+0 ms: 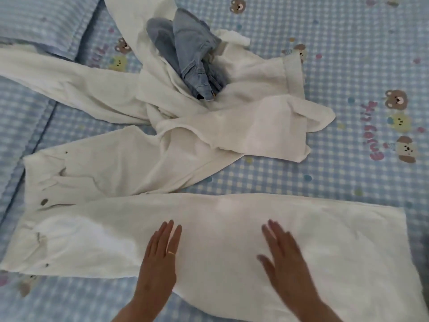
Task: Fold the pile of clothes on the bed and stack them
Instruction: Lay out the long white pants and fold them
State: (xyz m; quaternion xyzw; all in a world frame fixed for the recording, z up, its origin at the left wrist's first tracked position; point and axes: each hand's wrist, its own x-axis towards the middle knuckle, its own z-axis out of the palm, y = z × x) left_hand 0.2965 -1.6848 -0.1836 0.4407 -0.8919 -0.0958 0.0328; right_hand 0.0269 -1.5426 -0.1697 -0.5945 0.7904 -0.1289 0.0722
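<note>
White trousers (97, 201) lie spread on the bed, waistband at the left, one leg stretched flat to the right along the near edge and the other angling up toward the pile. My left hand (160, 256) and my right hand (285, 259) press flat on the near leg, fingers straight, about a forearm's length apart. Behind them sits a heap of white garments (253, 115) with a crumpled pair of blue jeans (190, 56) on top.
The bed (348, 66) has a blue checked sheet printed with bears. A matching pillow (44, 22) lies at the far left. Bare sheet shows to the right of the pile and along the near left edge.
</note>
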